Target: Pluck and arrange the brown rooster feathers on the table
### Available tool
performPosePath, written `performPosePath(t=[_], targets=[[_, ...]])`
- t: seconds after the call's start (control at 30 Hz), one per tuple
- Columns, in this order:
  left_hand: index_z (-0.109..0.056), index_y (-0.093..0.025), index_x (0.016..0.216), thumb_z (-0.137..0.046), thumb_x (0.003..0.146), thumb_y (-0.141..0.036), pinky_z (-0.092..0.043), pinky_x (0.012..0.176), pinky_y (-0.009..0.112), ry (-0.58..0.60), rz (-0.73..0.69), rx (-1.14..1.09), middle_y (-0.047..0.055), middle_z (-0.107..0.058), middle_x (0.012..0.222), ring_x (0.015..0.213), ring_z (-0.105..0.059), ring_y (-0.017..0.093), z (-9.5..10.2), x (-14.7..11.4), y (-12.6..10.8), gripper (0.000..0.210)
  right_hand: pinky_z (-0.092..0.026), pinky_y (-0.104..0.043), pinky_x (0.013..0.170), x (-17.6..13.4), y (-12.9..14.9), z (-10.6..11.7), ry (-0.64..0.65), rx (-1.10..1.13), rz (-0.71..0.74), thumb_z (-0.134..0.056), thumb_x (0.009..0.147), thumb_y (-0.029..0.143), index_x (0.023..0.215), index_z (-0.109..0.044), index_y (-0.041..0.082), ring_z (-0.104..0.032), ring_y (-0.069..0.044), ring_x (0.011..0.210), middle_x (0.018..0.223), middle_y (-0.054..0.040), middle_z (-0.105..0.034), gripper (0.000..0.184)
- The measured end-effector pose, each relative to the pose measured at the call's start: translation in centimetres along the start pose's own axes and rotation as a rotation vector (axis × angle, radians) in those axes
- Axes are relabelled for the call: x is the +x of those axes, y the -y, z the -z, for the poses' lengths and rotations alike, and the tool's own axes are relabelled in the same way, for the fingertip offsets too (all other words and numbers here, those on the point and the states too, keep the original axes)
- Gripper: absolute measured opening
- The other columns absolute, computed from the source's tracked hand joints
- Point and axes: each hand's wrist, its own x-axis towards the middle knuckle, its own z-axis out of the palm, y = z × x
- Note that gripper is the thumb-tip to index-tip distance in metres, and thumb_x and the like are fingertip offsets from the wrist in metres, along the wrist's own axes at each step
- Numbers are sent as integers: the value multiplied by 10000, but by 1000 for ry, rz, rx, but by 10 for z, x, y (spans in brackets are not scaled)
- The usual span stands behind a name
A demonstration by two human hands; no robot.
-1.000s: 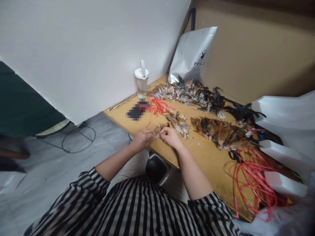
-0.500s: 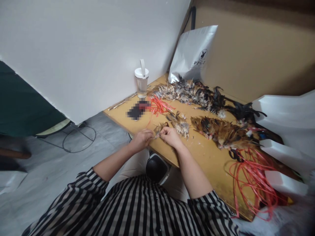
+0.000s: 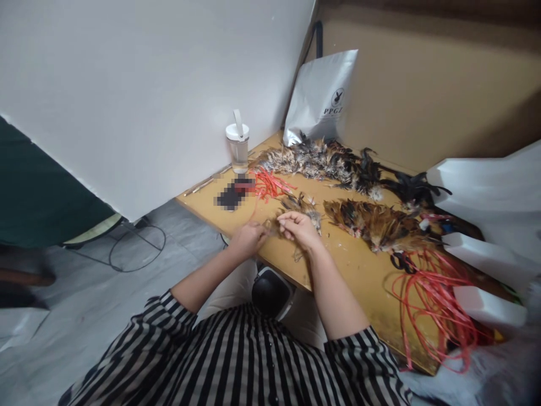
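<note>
My left hand (image 3: 248, 241) is closed near the table's front edge, its fingertips pinched at the base of a small tuft of brown feathers (image 3: 273, 226). My right hand (image 3: 299, 230) is just to the right and slightly higher. Its thumb and forefinger press together beside the tuft, but what lies between them is too small to make out. A thin red strand runs down toward my left hand from a bundle of red plastic strips (image 3: 270, 185). Behind my right hand lies a small pile of loose feathers (image 3: 310, 210). A wisp of feather (image 3: 300, 255) shows below my right wrist.
Feather bunches cover the back of the yellow table (image 3: 338, 270), with a brown row (image 3: 376, 223) at right. Black-handled scissors (image 3: 401, 262) lie by more red strips (image 3: 435, 307). A lidded cup (image 3: 239, 148), silver bag (image 3: 319, 98) and white foam pieces (image 3: 482, 186) stand around.
My right hand has moved up and slightly away from my left, its fingers lifting off the tuft's base. My left hand stays close to where it was. The view has shifted slightly.
</note>
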Motion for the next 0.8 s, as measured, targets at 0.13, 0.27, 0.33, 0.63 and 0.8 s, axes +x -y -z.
performPosePath(t=[0.13, 0.27, 0.33, 0.63, 0.8], targets=[[-647, -163, 729, -591, 690, -259, -406, 589, 251, -73, 230, -444, 40, -619, 663, 588, -531, 131, 0, 6, 8, 118, -198, -155, 306, 1, 8, 12, -118, 208, 106, -631, 679, 314, 778, -583, 161, -367, -25, 328, 539, 38, -556, 189], [-630, -140, 800, -665, 633, -332, -409, 549, 226, -170, 448, -1092, 30, -628, 650, 519, -510, 90, -3, 15, 10, 258, -176, -161, 306, 0, 11, 12, -92, 264, 68, -642, 673, 318, 705, -573, 156, -345, -25, 327, 524, 37, -545, 179], [-622, -139, 839, -684, 619, -321, -410, 565, 213, -230, 417, -1281, 26, -627, 667, 534, -515, 75, -6, 22, 5, 292, -194, -165, 314, -2, 11, 7, -42, 229, 28, -651, 666, 329, 687, -575, 148, -365, -31, 341, 554, 17, -573, 197], [-633, -130, 758, -700, 594, -295, -413, 600, 203, -70, 273, -1329, 21, -629, 684, 602, -532, 85, -21, 68, -50, 242, -291, -184, 386, -15, 28, 19, -305, 181, 174, -685, 611, 328, 587, -502, 166, -407, -62, 369, 433, 44, -513, 246], [-631, -131, 662, -727, 528, -306, -449, 639, 251, -47, 188, -1198, 19, -626, 645, 604, -550, 120, -18, 97, -82, 241, -307, -205, 401, -26, 40, 59, -415, -57, 231, -656, 625, 363, 564, -544, 163, -405, -75, 383, 447, 35, -514, 237]])
